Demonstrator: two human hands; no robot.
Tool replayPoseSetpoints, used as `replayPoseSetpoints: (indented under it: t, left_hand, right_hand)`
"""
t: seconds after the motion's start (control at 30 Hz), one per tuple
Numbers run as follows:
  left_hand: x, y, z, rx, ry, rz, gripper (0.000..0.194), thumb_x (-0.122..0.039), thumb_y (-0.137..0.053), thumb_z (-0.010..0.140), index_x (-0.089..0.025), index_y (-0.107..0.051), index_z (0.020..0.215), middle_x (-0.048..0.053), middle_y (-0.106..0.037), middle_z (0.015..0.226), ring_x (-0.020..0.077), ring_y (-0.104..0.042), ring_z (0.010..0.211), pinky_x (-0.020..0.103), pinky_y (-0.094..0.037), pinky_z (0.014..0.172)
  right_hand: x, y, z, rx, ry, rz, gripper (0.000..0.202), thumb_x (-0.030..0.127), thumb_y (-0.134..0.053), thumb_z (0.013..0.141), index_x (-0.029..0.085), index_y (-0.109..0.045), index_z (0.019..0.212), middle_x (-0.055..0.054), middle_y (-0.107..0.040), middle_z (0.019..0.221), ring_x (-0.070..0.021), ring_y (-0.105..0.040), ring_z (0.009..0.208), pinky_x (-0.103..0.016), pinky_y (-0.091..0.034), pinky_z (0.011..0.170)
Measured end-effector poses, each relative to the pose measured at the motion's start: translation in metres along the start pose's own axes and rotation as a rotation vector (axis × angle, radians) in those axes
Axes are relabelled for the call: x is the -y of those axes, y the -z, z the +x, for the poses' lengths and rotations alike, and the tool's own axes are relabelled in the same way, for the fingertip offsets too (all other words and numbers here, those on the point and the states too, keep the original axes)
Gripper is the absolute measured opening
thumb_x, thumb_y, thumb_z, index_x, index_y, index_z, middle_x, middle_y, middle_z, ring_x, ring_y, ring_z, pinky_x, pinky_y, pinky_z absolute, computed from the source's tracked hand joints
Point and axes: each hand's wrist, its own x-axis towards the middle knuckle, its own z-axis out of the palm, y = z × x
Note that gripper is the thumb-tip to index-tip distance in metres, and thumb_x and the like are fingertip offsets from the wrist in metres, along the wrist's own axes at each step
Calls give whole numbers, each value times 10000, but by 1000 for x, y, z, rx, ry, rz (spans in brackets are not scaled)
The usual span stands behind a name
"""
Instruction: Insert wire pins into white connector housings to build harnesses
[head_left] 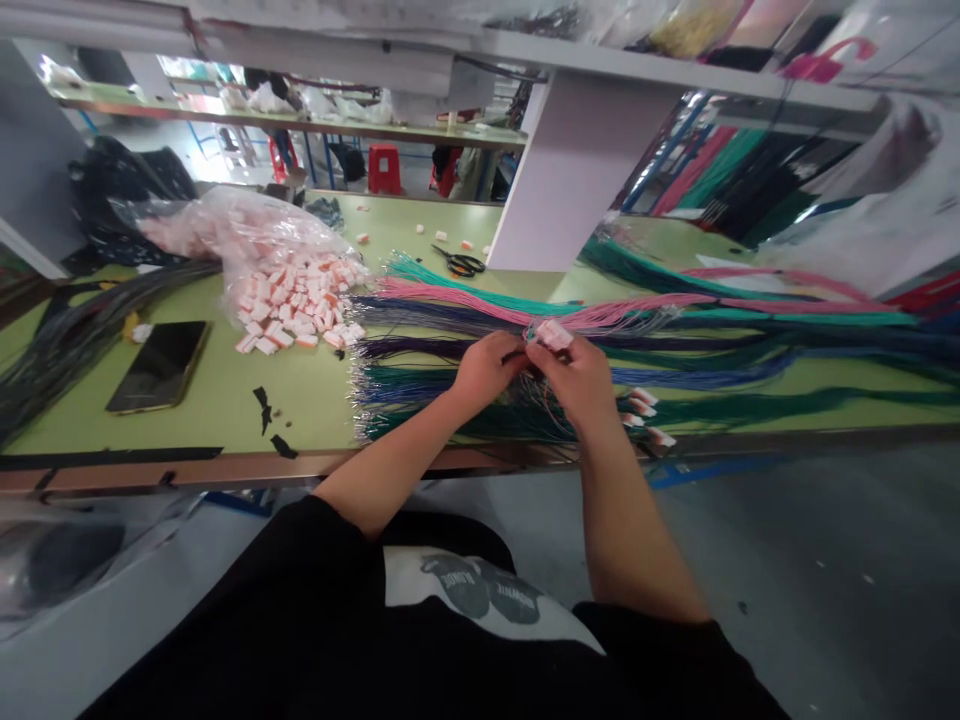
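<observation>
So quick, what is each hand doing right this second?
Left hand: closed, pinching a thin wire.
Right hand: closed on a small white connector with wires running from it.

Looks to me like a wire-harness assembly workshop: long green bench [225, 400], bundled coloured wires [465, 300], bag of white connectors [285, 290] (more wire hanging on racks [712, 165] behind).

Both hands, left hand [486, 368] and right hand [579, 378], pinch a white connector [553, 334].
</observation>
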Motion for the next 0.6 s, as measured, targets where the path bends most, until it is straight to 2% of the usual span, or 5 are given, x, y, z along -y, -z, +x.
replayPoseSetpoints:
  t: [0.17,0.33,0.43,0.5,0.6]
  left_hand:
    - [-3,1,2,-55,281,-182,131,-60,-622,711,-156,-621,623,-25,-567,607,128,-537,645,238,-423,682]
    - [6,-2,7,-131,489,-464,125,-136,-614,760,-139,-598,636,-48,-521,518,93,-479,504,215,-396,557]
    - [15,-4,9,-214,447,-365,154,-127,-641,731,-144,-589,587,-51,-503,517,92,-485,556,199,-387,575]
    - [20,-4,11,-264,466,-327,182,-134,-641,731,-149,-575,562,-52,-475,503,95,-480,568,198,-382,574]
    - [29,-5,16,-311,563,-392,182,-145,-612,755,-152,-565,580,-51,-453,489,94,-454,534,205,-376,546]
  right_hand:
    - [-15,-3,9,310,85,43,293,423,-492,803,193,-618,935,-40,-633,884,-197,-577,844,-370,-475,805]
    - [-17,-9,26,455,154,-124,249,281,-480,803,227,-671,953,-44,-684,935,-213,-601,907,-377,-461,857]
    - [-12,-21,31,419,42,-356,219,284,-489,782,238,-698,830,-58,-703,809,-228,-613,736,-355,-452,692]
    - [-7,-30,29,313,21,-551,228,306,-490,788,227,-699,741,-79,-684,694,-223,-585,624,-359,-408,641]
    - [3,-40,17,151,227,-721,304,250,-440,816,178,-672,634,-97,-625,567,-195,-545,565,-413,-365,735]
